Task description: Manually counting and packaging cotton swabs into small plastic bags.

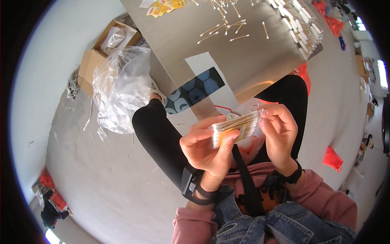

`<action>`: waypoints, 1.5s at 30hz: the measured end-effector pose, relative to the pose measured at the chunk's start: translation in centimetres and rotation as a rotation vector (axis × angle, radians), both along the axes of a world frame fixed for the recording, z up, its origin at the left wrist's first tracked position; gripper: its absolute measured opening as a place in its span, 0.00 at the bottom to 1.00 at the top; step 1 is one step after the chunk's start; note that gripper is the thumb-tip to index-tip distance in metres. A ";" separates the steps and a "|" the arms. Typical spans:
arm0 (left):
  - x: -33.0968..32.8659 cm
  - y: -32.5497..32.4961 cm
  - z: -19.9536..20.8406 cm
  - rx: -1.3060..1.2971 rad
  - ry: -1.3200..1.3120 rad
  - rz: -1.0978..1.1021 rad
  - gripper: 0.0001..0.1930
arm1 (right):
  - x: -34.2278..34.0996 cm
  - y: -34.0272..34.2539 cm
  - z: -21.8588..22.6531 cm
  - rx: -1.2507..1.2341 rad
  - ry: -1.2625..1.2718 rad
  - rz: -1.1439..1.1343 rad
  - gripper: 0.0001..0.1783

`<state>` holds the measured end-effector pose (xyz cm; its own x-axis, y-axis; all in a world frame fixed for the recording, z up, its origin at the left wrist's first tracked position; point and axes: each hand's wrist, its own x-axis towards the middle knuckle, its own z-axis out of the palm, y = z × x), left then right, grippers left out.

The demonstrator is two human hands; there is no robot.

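In front of my body I hold a small clear plastic packet of cotton swabs [250, 121], lying sideways with a yellow label inside. My left hand [205, 148] grips its left end, thumb in front and fingers behind. At the packet's right end, my right hand [282, 134] pinches the clear plastic between thumb and fingertips. On the metal table [174, 49] beyond, several loose cotton swabs [239, 38] lie scattered. Yellow printed labels [165, 7] rest at its far left. Stacked along its right edge are many white-ended packets [300, 28].
Left of the table, a large clear plastic bag [120, 89] lies against an open cardboard box [87, 67]. A patterned sheet [195, 91] hangs at the table's near edge, between my knees. A red bag [334, 159] is on the floor at right.
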<state>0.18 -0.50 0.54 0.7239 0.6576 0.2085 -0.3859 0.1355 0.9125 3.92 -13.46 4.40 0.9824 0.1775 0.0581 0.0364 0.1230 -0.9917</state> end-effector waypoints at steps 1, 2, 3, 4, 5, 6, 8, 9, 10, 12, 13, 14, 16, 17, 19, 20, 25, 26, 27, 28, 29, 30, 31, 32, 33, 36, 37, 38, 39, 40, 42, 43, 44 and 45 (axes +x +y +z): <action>0.0 0.0 0.1 -0.001 0.002 0.006 0.27 | 0.0 0.1 -0.1 0.001 0.001 -0.010 0.06; -0.1 0.0 0.2 0.026 0.000 -0.001 0.26 | -0.1 0.0 -0.2 0.000 0.002 -0.005 0.06; -0.1 0.0 0.2 0.053 -0.001 -0.008 0.26 | -0.1 0.0 -0.2 0.000 0.038 -0.004 0.06; -0.2 0.1 0.2 0.051 0.001 -0.004 0.26 | -0.2 -0.1 -0.3 -0.001 0.073 -0.003 0.06; -0.2 0.2 0.1 0.055 0.003 -0.013 0.26 | -0.2 0.0 -0.3 -0.002 0.074 0.001 0.06; -0.2 0.1 0.1 0.056 0.005 -0.025 0.26 | -0.2 -0.1 -0.3 -0.001 0.072 0.001 0.06; 0.1 0.2 0.3 0.035 0.005 -0.012 0.25 | -0.2 0.0 -0.2 -0.003 0.069 0.000 0.06; 0.2 0.2 0.3 0.020 0.007 0.003 0.25 | -0.2 0.1 -0.1 0.011 0.046 0.003 0.07; 0.2 0.2 0.4 0.018 0.006 0.002 0.25 | -0.1 0.3 0.1 0.025 0.022 0.006 0.07; 0.1 0.2 0.4 -0.093 0.020 0.010 0.25 | -0.1 0.3 0.3 0.011 -0.014 0.019 0.07; 0.3 0.2 0.4 -0.099 0.017 0.004 0.25 | -0.1 0.3 0.4 -0.002 -0.049 0.033 0.08; 0.4 0.1 0.4 -0.118 0.010 0.019 0.24 | -0.2 0.3 0.6 -0.003 -0.050 0.030 0.08; 0.3 0.2 0.4 -0.164 0.021 0.017 0.24 | -0.2 0.4 0.7 -0.025 -0.076 0.032 0.08; 0.4 0.2 0.3 -0.168 0.019 0.009 0.24 | -0.2 0.4 0.7 -0.042 -0.100 0.040 0.08; 0.5 0.2 0.4 -0.171 -0.001 0.034 0.23 | -0.3 0.4 1.1 -0.046 -0.088 0.013 0.08; 0.4 0.3 0.6 -0.181 0.011 0.008 0.24 | -0.3 0.4 1.2 -0.038 -0.078 0.013 0.08; 0.3 0.3 0.4 -0.201 0.030 -0.010 0.24 | -0.2 0.4 1.3 -0.017 -0.042 0.031 0.08; 0.4 0.3 0.3 -0.226 0.015 0.008 0.25 | -0.2 0.3 1.3 -0.019 -0.044 0.026 0.08; 0.4 0.3 0.1 -0.250 0.001 0.026 0.26 | -0.2 0.2 1.2 -0.026 -0.051 0.027 0.08; 0.4 0.3 0.0 -0.251 0.000 0.021 0.26 | -0.1 0.2 1.1 -0.033 -0.058 0.030 0.09; 0.5 0.3 -0.1 -0.256 -0.001 0.017 0.26 | 0.0 0.2 1.2 -0.034 -0.059 0.025 0.09; 0.5 0.4 -0.1 -0.258 0.000 0.016 0.26 | 0.1 0.2 1.1 -0.061 -0.077 0.033 0.08; 0.4 0.5 0.0 -0.258 0.000 0.015 0.26 | 0.2 0.3 1.2 -0.088 -0.095 0.041 0.08; 0.3 0.7 0.1 -0.244 0.027 -0.013 0.25 | 0.4 0.2 1.2 -0.087 -0.095 0.040 0.08; 0.3 0.8 0.1 -0.233 0.053 -0.044 0.23 | 0.6 -0.1 1.3 -0.162 -0.081 0.046 0.08; 0.4 0.8 0.0 -0.226 0.057 -0.056 0.23 | 0.9 -0.4 1.6 -0.213 0.030 0.061 0.06; 0.4 0.8 0.0 -0.210 0.069 -0.056 0.23 | 1.0 -0.5 1.7 -0.188 0.126 0.071 0.06; 0.4 0.7 0.1 -0.211 0.069 -0.059 0.23 | 1.1 -0.6 1.8 -0.189 0.126 0.067 0.06; 0.4 0.8 0.3 -0.209 0.086 -0.071 0.24 | 1.1 -0.5 1.9 -0.155 0.163 0.071 0.06; 0.4 0.8 0.4 -0.207 0.103 -0.083 0.25 | 1.1 -0.5 2.0 -0.120 0.200 0.074 0.05; 0.4 0.7 0.5 -0.193 0.108 -0.082 0.26 | 1.2 -0.5 2.8 -0.057 0.263 0.072 0.05; 0.5 0.6 0.5 -0.183 0.113 -0.082 0.27 | 1.3 -0.4 3.1 0.003 0.324 0.069 0.05; 0.6 0.5 0.4 -0.153 0.100 -0.069 0.28 | 1.3 -0.3 3.2 0.007 0.325 0.071 0.05; 0.6 0.5 0.2 -0.150 0.102 -0.068 0.28 | 1.3 -0.2 3.2 -0.020 0.334 0.057 0.04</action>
